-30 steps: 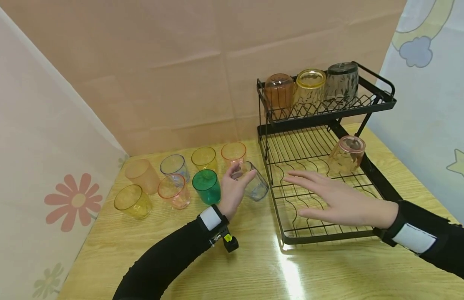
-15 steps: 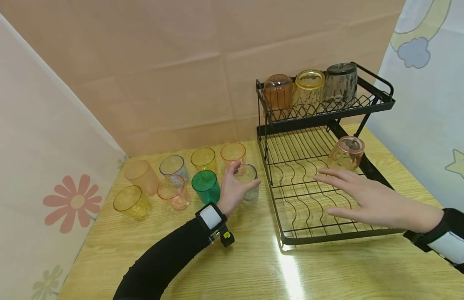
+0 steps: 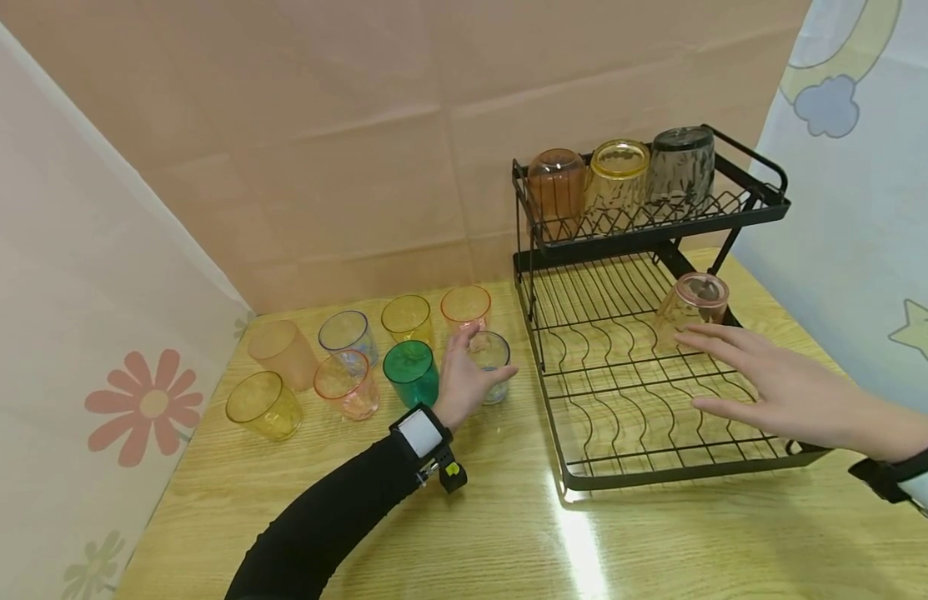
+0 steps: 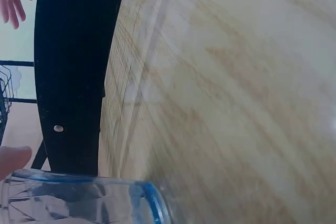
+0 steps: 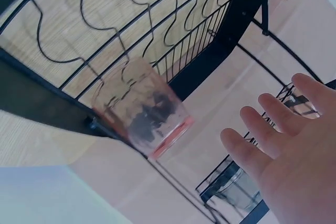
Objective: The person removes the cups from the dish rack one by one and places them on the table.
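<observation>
My left hand (image 3: 467,375) holds a clear glass with a blue-tinted rim (image 3: 496,392), thumb in front and fingers behind. The glass is upright, close over or on the wooden table. In the left wrist view the thumb (image 4: 14,160) is at one end of this glass (image 4: 100,200), and its blue-edged end faces the tabletop. My right hand (image 3: 779,387) holds nothing; its fingers are spread above the lower tier of a black dish rack (image 3: 621,479). Close to its fingertips, a pink glass (image 3: 692,308) stands upside down on that tier.
Left of my left hand stand several tinted glasses, among them a green one (image 3: 413,375), a yellow one (image 3: 264,406) and a red-rimmed one (image 3: 348,385). Amber (image 3: 557,183), yellow (image 3: 619,179) and grey (image 3: 683,171) glasses stand upside down on the rack's upper tier.
The glass at my left hand has gone from tilted to upright. My right hand has moved right across the lower tier, toward the pink glass.
</observation>
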A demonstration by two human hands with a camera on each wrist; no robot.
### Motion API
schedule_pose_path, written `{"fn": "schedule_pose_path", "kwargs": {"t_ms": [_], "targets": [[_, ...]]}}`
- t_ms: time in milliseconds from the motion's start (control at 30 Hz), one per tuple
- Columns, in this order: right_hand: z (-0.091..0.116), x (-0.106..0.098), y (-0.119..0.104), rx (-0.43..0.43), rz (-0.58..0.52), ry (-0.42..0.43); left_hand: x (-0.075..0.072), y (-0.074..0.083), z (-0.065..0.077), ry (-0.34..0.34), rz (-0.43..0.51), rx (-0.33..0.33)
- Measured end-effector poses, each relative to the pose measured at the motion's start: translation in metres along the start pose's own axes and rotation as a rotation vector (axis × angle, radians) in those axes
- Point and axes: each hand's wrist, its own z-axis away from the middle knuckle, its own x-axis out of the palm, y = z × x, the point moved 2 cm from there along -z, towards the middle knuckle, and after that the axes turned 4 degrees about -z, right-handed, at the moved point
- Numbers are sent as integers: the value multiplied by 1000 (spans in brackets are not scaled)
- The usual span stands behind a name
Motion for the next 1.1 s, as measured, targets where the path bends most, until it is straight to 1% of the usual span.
{"fn": "schedule_pose_path", "kwargs": {"t_ms": [200,300,367,433,600,800,900,967,1100], "targets": [[1,-4,12,67,-12,12,-3,2,-1,-22,-102,47],[1,-5,19,84,-9,10,-6,3,-1,-33,-156,69],[0,-5,24,87,-2,15,-9,5,-1,-36,-196,95],[-2,-5,28,76,14,21,-12,7,0,-29,-234,132],[-6,-7,38,67,63,28,-20,18,2,-3,-333,257],[-11,-11,47,100,93,16,-24,34,5,5,-531,389],[-14,-12,51,119,110,8,-24,41,8,9,-617,434],[-17,-13,53,119,120,3,-24,45,8,8,-657,456],[-23,-16,56,100,130,12,-22,51,9,-21,-722,475]]}}
